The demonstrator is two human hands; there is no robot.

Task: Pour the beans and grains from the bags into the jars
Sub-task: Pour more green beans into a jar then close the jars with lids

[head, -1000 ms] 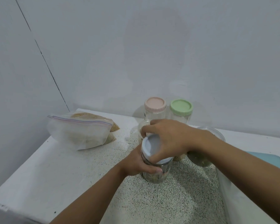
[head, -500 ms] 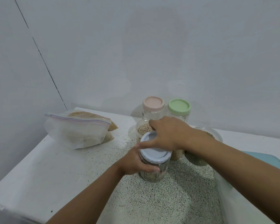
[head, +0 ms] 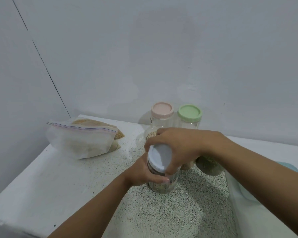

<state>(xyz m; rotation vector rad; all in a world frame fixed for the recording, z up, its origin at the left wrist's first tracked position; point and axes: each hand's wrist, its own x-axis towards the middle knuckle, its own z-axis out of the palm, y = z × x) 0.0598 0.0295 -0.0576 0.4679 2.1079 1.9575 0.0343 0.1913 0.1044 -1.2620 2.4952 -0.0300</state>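
A clear jar [head: 163,185] with mixed grains stands on the speckled counter [head: 162,217]. My left hand [head: 144,172] grips its body from the left. My right hand [head: 177,146] is wrapped over its white lid [head: 159,157], thumb on the near rim. Behind it stand a pink-lidded jar [head: 162,111] and a green-lidded jar [head: 189,114], both closed. An open container of pale grain [head: 150,133] peeks out behind my right hand. Zip bags of grain [head: 81,140] lie at the left.
A round container with greenish grain [head: 208,164] sits under my right forearm. A light blue object [head: 289,169] shows at the right edge. Walls close in behind and to the left. The counter's left edge runs diagonally.
My right hand has turned on the white lid, its thumb swinging round to the near rim. The left hand keeps hold of the jar, which stays in place.
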